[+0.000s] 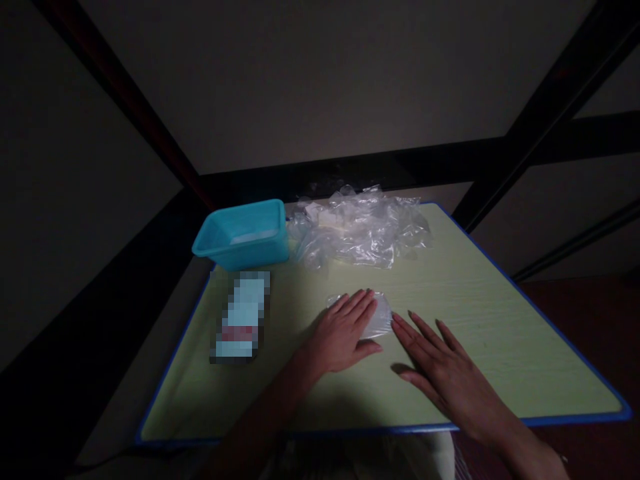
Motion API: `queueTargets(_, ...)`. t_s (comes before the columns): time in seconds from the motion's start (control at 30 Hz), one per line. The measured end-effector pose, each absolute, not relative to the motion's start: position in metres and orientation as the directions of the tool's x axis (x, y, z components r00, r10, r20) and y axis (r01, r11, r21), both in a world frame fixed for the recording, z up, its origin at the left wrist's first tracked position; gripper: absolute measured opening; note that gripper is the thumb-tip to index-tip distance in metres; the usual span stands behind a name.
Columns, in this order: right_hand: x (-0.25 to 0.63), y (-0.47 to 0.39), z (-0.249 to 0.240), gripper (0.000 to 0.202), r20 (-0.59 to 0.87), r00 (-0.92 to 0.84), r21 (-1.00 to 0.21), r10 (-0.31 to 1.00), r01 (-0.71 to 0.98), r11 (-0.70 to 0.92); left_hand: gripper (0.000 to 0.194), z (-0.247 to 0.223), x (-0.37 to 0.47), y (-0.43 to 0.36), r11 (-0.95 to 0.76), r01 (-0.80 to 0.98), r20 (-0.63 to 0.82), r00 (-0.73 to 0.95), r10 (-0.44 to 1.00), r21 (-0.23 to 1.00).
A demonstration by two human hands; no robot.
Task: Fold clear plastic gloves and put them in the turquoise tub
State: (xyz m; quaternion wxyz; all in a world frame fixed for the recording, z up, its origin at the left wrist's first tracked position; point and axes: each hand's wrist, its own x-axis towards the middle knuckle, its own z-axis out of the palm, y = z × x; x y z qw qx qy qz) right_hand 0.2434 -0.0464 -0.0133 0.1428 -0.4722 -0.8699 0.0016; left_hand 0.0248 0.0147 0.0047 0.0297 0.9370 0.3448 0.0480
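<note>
A small clear plastic bag (381, 319), with something whitish in it that I cannot make out, lies flat near the middle of the table. Over its left part my left hand (345, 332) rests palm down, fingers stretched out, hiding that side. My right hand (443, 370) is just to the right of the bag, fingers extended and slightly spread. Its fingertips are at or close to the bag's right edge; whether they touch it I cannot tell. Neither hand grasps anything.
A heap of crumpled clear plastic bags (370, 230) lies at the table's back. Left of it stands a turquoise plastic basket (257, 252) with something white inside. A pixelated, phone-like object (243, 317) lies at the left. The pale table (505, 353) has a blue edge; walls stand behind.
</note>
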Motion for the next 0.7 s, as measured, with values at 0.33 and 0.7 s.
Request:
queueTargets(0.33,0.244,-0.042,0.001,0.066,0.217,-0.519,-0.204,0.827,0.804,0.558,0.070,0.024,0.008,0.009,-0.670,0.736,0.038,0.670,0.742,0.096)
queueTargets(0.7,0.211,-0.007,-0.009,0.054,0.244,-0.513,-0.086,0.823,0.834,0.545,0.078,0.017,0.018,-0.053,-0.591,0.781,0.057,0.593,0.803,0.202)
